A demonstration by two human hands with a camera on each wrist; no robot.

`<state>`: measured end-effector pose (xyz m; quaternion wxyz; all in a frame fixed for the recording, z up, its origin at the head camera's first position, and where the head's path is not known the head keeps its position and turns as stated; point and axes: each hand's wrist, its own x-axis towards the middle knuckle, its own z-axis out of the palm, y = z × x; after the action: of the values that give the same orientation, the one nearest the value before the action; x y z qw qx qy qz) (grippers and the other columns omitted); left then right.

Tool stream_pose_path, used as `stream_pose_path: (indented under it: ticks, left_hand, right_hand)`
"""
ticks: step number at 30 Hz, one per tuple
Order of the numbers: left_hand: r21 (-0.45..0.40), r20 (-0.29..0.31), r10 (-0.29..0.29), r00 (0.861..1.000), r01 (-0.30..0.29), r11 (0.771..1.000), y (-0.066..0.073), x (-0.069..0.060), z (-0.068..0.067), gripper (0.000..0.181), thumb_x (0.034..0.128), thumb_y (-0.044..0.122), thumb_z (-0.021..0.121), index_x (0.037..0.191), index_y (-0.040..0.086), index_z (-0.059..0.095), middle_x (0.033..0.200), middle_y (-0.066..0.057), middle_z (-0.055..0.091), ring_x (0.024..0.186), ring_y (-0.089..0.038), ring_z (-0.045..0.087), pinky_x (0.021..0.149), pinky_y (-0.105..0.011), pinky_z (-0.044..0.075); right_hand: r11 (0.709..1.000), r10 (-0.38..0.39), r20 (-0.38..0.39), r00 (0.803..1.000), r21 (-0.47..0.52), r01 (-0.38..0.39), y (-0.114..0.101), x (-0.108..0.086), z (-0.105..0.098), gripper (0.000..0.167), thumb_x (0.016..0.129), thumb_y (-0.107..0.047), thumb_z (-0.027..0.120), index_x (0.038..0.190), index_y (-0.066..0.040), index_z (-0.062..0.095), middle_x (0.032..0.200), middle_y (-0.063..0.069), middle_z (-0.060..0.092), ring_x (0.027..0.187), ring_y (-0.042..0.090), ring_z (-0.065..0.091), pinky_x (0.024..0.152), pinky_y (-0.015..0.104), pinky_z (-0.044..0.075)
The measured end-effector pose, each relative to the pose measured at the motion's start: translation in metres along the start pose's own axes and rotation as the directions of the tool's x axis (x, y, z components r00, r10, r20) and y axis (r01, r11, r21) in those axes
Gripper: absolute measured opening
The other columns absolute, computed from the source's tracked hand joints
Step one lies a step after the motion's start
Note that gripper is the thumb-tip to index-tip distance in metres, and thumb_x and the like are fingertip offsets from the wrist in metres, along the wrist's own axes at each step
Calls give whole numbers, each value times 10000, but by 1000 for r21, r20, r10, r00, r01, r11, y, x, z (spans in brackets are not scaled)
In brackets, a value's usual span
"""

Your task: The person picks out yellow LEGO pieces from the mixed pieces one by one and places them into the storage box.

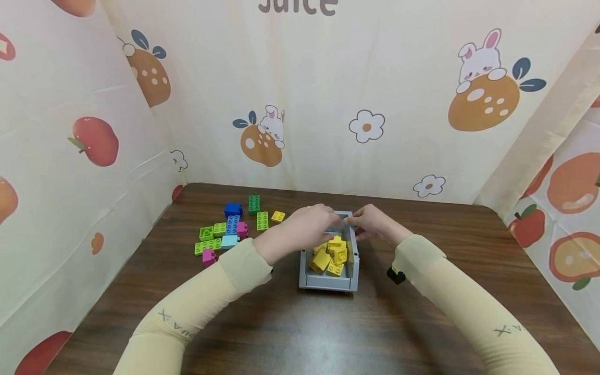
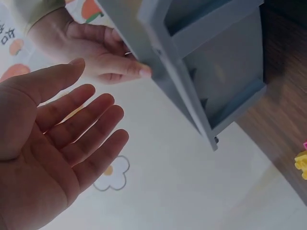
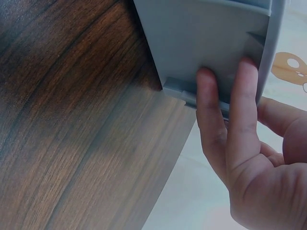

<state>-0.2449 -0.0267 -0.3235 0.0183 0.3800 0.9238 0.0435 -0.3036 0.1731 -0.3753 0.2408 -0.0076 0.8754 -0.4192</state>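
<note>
A grey plastic crate (image 1: pixel 328 283) stands on the table with several yellow toy bricks (image 1: pixel 335 254) heaped inside. My right hand (image 1: pixel 373 221) grips its right side wall near the far corner. In the right wrist view, two fingers of that hand (image 3: pixel 254 163) press along the outside of the crate (image 3: pixel 192 43), and the left wrist view has the thumb on the wall's inner side. Over the crate's left side hovers my left hand (image 1: pixel 307 226). Its palm and loosely spread fingers hold nothing in the left wrist view, apart from the crate wall (image 2: pixel 220 72).
Left of the crate lie several loose bricks: a dark blue brick (image 1: pixel 233 209), a green brick (image 1: pixel 254 204), lime bricks (image 1: pixel 262 221), a light blue brick (image 1: pixel 229 241), a magenta brick (image 1: pixel 209 257) and a flat yellow brick (image 1: pixel 278 216). A printed curtain (image 1: pixel 319 156) hangs behind the table.
</note>
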Motion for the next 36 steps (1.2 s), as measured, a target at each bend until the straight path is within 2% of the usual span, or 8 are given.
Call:
stream_pose_path:
  ticks: [6,15,20,25,36]
  left_hand:
    - [-29,-69,-23,997,21,999,-4,-6,-6,344,879,295,670,1191,152,640,1184,-6,627,1077,-147,560,879,-287,514]
    - [-65,-149,-62,987,53,997,-12,-16,-10,347,870,302,682,1185,162,639,1209,-1,618,1121,-156,548,904,-294,505]
    - [-68,-177,-100,979,89,994,-18,-21,-12,372,866,330,681,1197,167,630,1217,4,613,1121,-146,553,918,-287,501]
    - [-95,-203,-119,972,102,990,-23,-25,-16,373,867,321,681,1199,161,626,1215,0,610,1114,-148,554,919,-296,501]
    - [-135,-299,-176,938,141,981,-45,-28,-11,383,853,283,703,1200,142,622,1226,-38,606,1143,-192,548,945,-332,493]
  right_hand:
    - [1000,1,-4,1000,-9,-1,-1,-1,0,355,960,-214,553,1156,77,609,902,123,608,680,148,620,702,307,577]
    - [1000,1,-1,1000,3,-1,0,-2,0,364,958,-222,558,1165,75,604,906,124,611,677,150,616,679,293,577]
    - [1000,-6,-1,1000,2,6,0,-2,0,369,953,-225,566,1169,73,601,911,128,619,679,153,619,661,284,575]
    - [1000,-6,-3,1000,1,6,0,-2,0,368,953,-225,567,1169,71,601,917,131,614,684,161,617,660,284,575]
    - [1000,0,-12,1000,-4,0,0,-1,2,372,954,-219,565,1183,73,591,933,132,601,694,161,616,673,292,576]
